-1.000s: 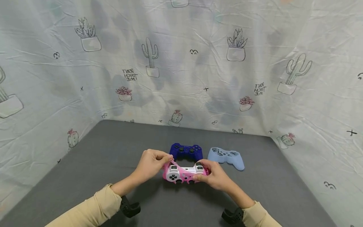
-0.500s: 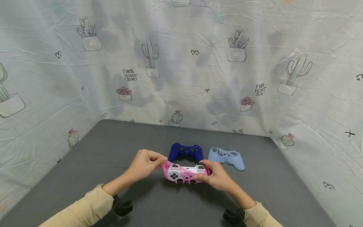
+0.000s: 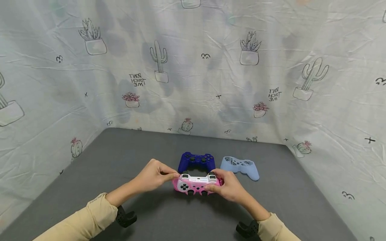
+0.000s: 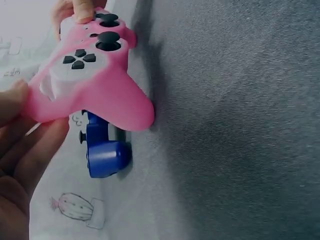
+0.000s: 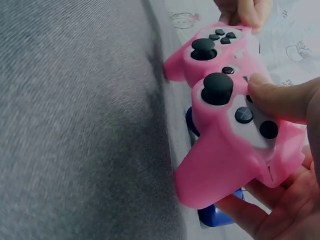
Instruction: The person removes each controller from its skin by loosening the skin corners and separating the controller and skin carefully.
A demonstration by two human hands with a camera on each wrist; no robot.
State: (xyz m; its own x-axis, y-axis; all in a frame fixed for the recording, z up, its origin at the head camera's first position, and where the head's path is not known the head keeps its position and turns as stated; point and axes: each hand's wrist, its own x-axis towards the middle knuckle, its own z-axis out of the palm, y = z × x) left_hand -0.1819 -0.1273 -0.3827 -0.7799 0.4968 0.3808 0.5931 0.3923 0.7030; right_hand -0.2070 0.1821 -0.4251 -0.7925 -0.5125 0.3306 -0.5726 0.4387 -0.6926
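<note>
A white game controller [image 3: 197,179] in a pink silicone cover [image 4: 117,97] is held above the table, its thumbsticks toward the person. My left hand [image 3: 152,175] pinches the cover's edge at the controller's left shoulder; in the left wrist view that edge stretches away from the white shell. With the thumb on its face and fingers behind, my right hand [image 3: 227,185] grips the controller's right side. In the right wrist view, a loose pink edge stands out near that hand's fingers. Just behind lies a dark blue controller [image 3: 198,158], partly hidden by the pink one.
A light blue silicone cover [image 3: 240,165] lies on the grey table [image 3: 126,147], right of the dark blue controller. Hanging fabric with cactus prints [image 3: 187,83] encloses the table's back and sides.
My left hand has moved left and slightly down with the cover's edge. More of the controller's white top edge shows. The right hand has stayed nearly in place.
</note>
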